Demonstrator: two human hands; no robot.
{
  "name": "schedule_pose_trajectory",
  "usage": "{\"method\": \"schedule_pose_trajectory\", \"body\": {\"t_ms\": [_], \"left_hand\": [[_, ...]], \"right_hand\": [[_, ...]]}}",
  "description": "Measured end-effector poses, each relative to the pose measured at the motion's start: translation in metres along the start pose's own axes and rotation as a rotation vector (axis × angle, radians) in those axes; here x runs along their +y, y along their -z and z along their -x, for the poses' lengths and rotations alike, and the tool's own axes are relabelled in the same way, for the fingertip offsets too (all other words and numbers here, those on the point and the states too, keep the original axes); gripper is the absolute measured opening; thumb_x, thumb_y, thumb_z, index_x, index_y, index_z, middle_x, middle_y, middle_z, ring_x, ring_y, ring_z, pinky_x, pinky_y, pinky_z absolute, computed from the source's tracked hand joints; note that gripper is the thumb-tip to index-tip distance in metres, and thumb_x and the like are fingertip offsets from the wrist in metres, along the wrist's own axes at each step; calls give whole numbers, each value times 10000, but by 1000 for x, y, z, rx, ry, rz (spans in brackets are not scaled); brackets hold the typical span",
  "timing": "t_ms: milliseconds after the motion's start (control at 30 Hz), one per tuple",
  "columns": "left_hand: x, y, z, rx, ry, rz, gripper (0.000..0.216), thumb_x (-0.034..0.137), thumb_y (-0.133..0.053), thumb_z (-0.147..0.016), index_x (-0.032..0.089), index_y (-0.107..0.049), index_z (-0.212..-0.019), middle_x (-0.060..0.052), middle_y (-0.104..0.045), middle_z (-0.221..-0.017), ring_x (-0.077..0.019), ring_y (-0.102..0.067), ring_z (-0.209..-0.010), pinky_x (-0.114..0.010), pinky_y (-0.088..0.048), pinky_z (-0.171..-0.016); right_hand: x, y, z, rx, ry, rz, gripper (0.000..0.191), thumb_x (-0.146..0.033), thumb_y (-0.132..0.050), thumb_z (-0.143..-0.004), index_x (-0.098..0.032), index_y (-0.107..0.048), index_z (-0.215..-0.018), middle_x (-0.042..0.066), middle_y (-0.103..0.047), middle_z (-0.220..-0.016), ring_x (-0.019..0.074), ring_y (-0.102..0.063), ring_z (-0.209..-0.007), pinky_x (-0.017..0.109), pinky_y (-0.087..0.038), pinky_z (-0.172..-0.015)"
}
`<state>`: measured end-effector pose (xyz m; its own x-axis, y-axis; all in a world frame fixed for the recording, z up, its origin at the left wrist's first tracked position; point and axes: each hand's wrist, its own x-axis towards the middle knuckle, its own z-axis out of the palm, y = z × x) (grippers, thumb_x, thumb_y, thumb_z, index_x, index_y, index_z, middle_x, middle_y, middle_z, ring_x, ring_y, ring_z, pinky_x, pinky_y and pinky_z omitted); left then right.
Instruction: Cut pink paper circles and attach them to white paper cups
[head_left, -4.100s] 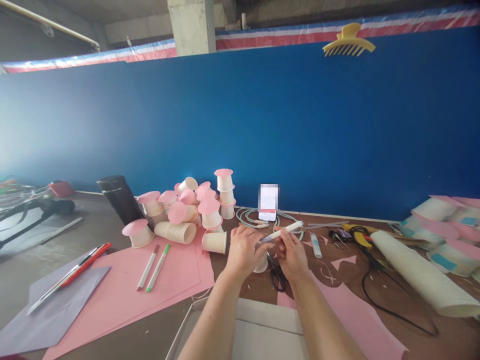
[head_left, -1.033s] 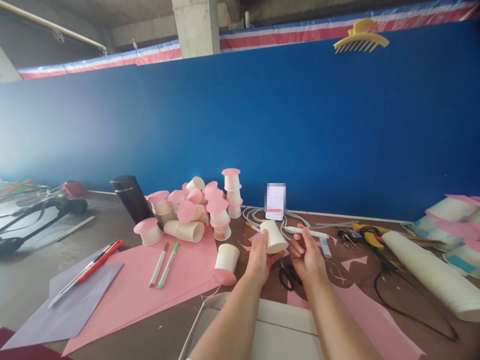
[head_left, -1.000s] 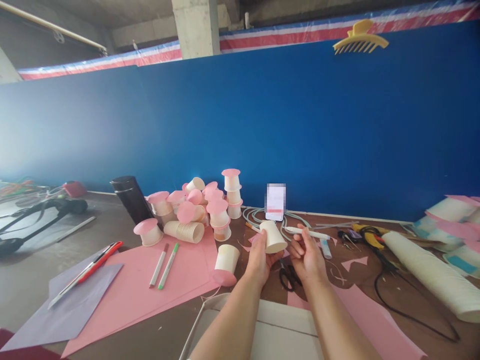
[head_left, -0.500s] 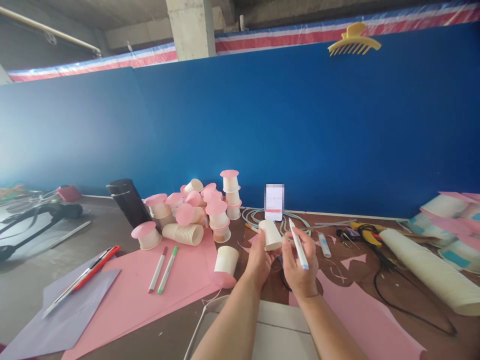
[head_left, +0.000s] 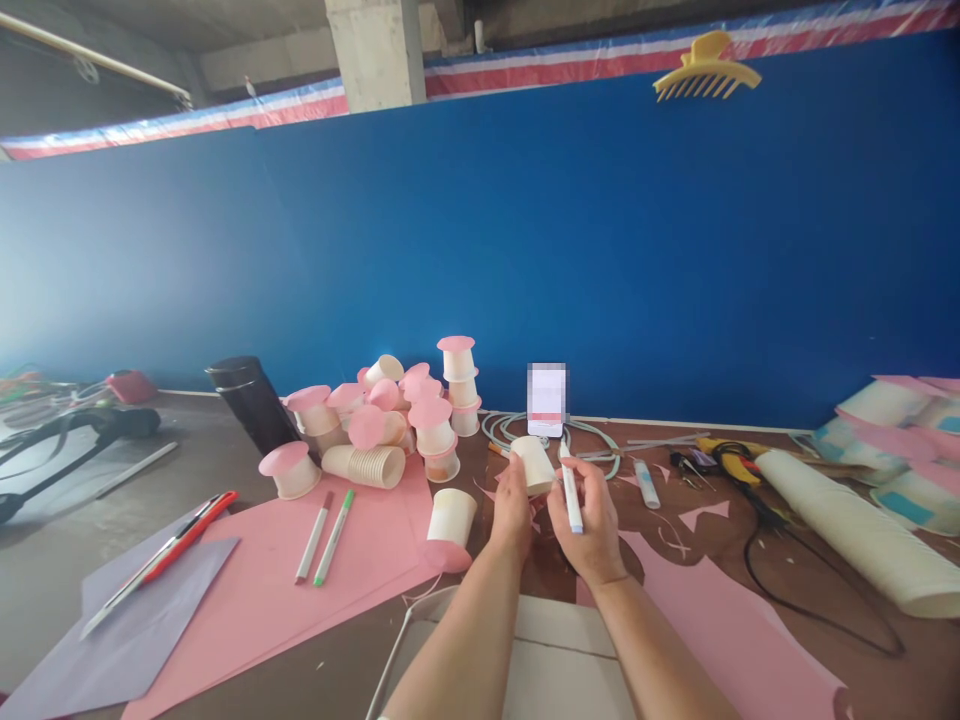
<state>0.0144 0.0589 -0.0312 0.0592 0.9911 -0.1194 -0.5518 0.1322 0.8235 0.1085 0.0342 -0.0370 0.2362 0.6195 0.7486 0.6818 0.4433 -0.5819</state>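
Note:
My left hand [head_left: 513, 508] is closed around a white paper cup [head_left: 534, 465], which is tilted above the table. Close by on the right, my right hand [head_left: 589, 515] grips a white marker [head_left: 571, 492] between thumb and fingers, its tip end up near the cup. Whether the tip touches the cup I cannot tell. Left of my forearm a paper cup with a pink paper disc [head_left: 450, 525] lies tipped over. Behind the cup stands a phone [head_left: 546, 400] with a blurred screen, among loops of pale cable [head_left: 600, 432].
Left are pink-capped cups [head_left: 431, 425], nested cups [head_left: 366, 466], a black bottle [head_left: 251, 405], two pens [head_left: 334, 537] and a utility knife [head_left: 161, 560] on purple paper. To the right lie a glue tube [head_left: 646, 485], pink paper [head_left: 712, 620], a black cord and a long cup stack [head_left: 855, 530].
My right hand and the marker have moved left, nearer the cup, and the marker stands more upright. The left hand with the cup has hardly shifted. The view has moved slightly.

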Motion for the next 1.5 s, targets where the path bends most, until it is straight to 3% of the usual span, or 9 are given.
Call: {"method": "schedule_pose_trajectory", "body": {"t_ms": [267,500,700,867,1033,1133,1200,1333,1500], "left_hand": [[6,-2,3,90,26,-193,666,663,-425,-811,133,-578,-1185,-166,-620,-1168,-253,-652,-904,-289,-524,-652],[-4,2,-5,97,-82,-98,674,684,-406,-806,157,-561,-1196,-149,-603,-1201,-241,-628,-983,-297,-517,-754],[1,3,0,370,-391,-323,445,598,-451,-833,191,-628,-833,-39,-617,-757,-156,-567,-724,-259,-453,-710],[-1,-8,14,108,-304,-286,484,579,-521,-801,170,-626,-563,-21,-526,-498,-127,-477,-506,-243,-395,-548],[-6,-14,12,-36,27,-28,520,632,-545,-755,134,-678,-822,-16,-579,-562,-52,-331,-339,-209,-208,-353],[-5,-13,8,-109,163,250,466,586,-604,-744,160,-632,-928,-11,-619,-738,-21,-371,-377,-157,-220,-339],[-2,-11,7,-174,195,421,396,515,-642,-753,163,-604,-930,-3,-609,-809,3,-367,-404,-121,-220,-338],[3,-7,7,-288,207,629,250,374,-648,-790,149,-558,-852,35,-528,-694,18,-274,-382,-95,-185,-320],[6,-1,1,-228,205,687,214,237,-612,-796,157,-455,-674,81,-316,-503,-1,-220,-361,-98,-201,-327]], "right_hand": [[4,-2,1,-39,18,58,296,-182,-525,-805,-198,-503,-1100,94,-601,-1032,227,-600,-929,377,-507,-811],[5,2,-2,51,72,73,241,-201,-538,-820,-207,-529,-1061,73,-600,-962,213,-589,-898,372,-498,-818],[8,3,-5,193,3,112,215,-241,-554,-830,-198,-552,-1041,82,-607,-947,217,-588,-888,381,-491,-817],[7,3,-5,227,-68,99,224,-271,-541,-837,-191,-552,-1046,88,-607,-946,219,-588,-879,375,-495,-791],[10,0,-2,191,-70,75,230,-274,-525,-854,-194,-545,-1069,87,-592,-961,213,-585,-867,360,-499,-761],[12,-2,0,150,-51,65,239,-270,-532,-857,-201,-537,-1086,86,-589,-986,213,-585,-892,357,-502,-768],[13,-3,2,116,-15,58,240,-262,-528,-860,-201,-530,-1092,87,-591,-996,219,-582,-921,367,-502,-791],[13,-4,3,64,49,44,219,-238,-513,-872,-205,-526,-1088,88,-605,-1004,222,-583,-944,380,-502,-813],[6,-5,2,58,65,13,250,-238,-559,-852,-203,-523,-1097,93,-609,-1015,220,-597,-928,382,-511,-818]]}}
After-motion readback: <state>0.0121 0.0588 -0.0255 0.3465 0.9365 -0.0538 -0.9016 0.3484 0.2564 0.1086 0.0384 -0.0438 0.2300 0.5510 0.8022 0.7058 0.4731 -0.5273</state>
